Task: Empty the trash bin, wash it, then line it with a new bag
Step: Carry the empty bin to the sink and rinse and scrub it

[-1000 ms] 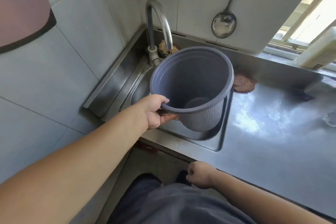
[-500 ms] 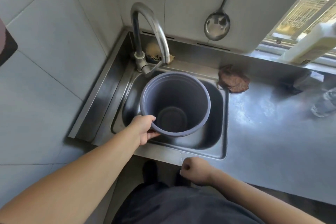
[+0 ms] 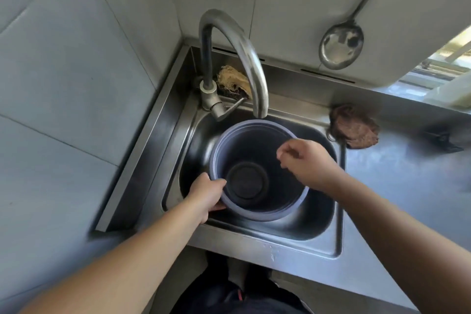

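An empty grey plastic trash bin [image 3: 254, 150] stands upright in the steel sink [image 3: 323, 227], its mouth facing up under the spout of the curved faucet [image 3: 244, 58]. No water is running. My left hand [image 3: 206, 194] grips the bin's near-left rim, thumb inside. My right hand [image 3: 305, 163] hovers over the bin's right rim with fingers loosely curled, holding nothing; it hides part of that rim.
A straw-coloured scrubber [image 3: 233, 79] lies behind the faucet base. A brown cloth [image 3: 354, 127] sits on the steel counter [image 3: 407, 186] right of the sink. A metal ladle [image 3: 341, 44] hangs on the tiled back wall. Tiled wall closes the left side.
The bin came down from above the sink and now stands in the basin. My right hand rose from the counter's front edge to above the bin's right rim.
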Action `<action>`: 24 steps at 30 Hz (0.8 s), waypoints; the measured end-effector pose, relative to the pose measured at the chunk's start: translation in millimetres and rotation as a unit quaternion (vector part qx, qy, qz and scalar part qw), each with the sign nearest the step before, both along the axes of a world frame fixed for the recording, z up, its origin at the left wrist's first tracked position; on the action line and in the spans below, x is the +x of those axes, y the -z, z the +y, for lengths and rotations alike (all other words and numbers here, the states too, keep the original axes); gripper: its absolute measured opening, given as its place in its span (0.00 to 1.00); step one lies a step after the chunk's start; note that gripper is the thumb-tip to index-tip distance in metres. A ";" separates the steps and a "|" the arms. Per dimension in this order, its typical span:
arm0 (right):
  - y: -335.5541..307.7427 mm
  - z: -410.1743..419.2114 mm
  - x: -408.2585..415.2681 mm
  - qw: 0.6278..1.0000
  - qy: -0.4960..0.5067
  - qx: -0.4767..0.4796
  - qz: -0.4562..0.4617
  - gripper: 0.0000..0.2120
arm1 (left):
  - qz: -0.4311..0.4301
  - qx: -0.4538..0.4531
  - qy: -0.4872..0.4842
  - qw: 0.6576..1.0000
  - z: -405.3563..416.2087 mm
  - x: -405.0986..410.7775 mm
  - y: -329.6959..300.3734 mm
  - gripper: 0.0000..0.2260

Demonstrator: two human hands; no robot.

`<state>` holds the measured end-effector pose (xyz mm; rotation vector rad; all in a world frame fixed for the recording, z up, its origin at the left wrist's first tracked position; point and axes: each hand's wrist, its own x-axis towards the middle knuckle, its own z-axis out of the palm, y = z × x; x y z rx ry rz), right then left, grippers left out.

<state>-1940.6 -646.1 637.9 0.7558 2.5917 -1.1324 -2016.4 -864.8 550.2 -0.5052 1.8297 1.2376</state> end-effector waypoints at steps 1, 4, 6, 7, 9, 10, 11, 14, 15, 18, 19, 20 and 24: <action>0.0 6.1 -19.5 1.000 -0.006 0.015 0.009 0.06 | 0.050 -0.028 0.023 0.998 -0.9 -1.6 1.2 0.08; 3.7 17.0 -76.1 0.997 -0.036 0.063 0.027 0.05 | 0.165 -0.060 0.036 0.984 0.4 -4.3 4.0 0.16; 10.3 19.5 -109.0 0.994 -0.061 0.084 0.028 0.06 | 0.164 -0.055 -0.009 0.985 4.6 -8.4 9.3 0.20; 16.7 20.7 -123.4 0.993 -0.071 0.088 0.023 0.06 | 0.156 -0.047 -0.033 0.986 6.6 -10.5 12.0 0.21; 31.4 21.4 -146.9 0.995 -0.078 0.054 0.013 0.06 | 0.151 -0.034 -0.065 0.986 9.7 -12.6 18.2 0.21; 36.7 19.4 -156.7 0.996 -0.080 0.038 0.009 0.10 | 0.152 -0.033 -0.076 0.985 10.9 -13.1 21.8 0.21; 42.6 17.9 -165.1 0.995 -0.089 0.036 0.007 0.12 | 0.155 -0.035 -0.089 0.983 11.8 -13.4 25.6 0.21; 57.8 13.0 -181.7 0.984 -0.143 0.105 -0.007 0.12 | 0.160 -0.050 -0.132 0.977 13.2 -14.3 35.8 0.17; 61.3 12.5 -184.6 0.983 -0.145 0.113 -0.016 0.12 | 0.159 -0.052 -0.145 0.975 14.0 -15.0 37.1 0.17; 70.1 15.9 -187.0 0.987 -0.123 0.102 -0.024 0.12 | 0.160 -0.048 -0.164 0.972 15.3 -16.1 41.3 0.18; 71.0 16.9 -186.4 0.991 -0.104 0.087 -0.020 0.12 | 0.158 -0.050 -0.163 0.972 15.5 -16.2 42.0 0.19; 70.4 18.1 -185.0 0.993 -0.090 0.072 -0.018 0.12 | 0.157 -0.052 -0.163 0.973 15.5 -16.4 43.1 0.19; 68.7 19.1 -177.7 0.994 -0.090 0.061 -0.029 0.10 | 0.159 -0.062 -0.166 0.971 16.3 -17.4 42.8 0.20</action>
